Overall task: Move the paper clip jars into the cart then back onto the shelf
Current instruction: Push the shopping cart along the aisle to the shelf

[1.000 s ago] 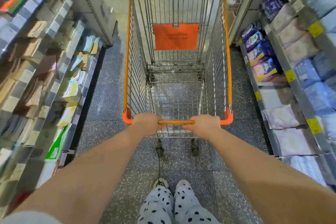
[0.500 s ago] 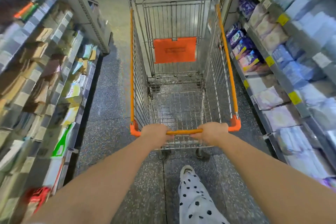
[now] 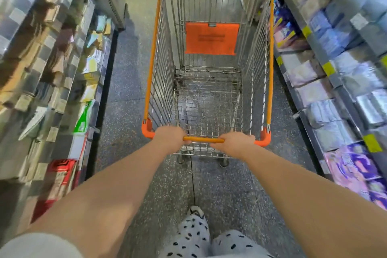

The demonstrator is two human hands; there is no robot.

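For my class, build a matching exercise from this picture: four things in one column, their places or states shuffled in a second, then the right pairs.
Things
1 left hand
2 orange panel
3 red pack
4 yellow tags

Places or states
A on the right shelf edge
B gripping the handle
C low on the left shelf
D inside the cart

Pairs: 1-B, 2-D, 3-C, 4-A

Speckled grey floor [image 3: 127, 90] lies between 2 long rows (goods blurred): left shelving [image 3: 72, 63] and right shelving [image 3: 328, 69].
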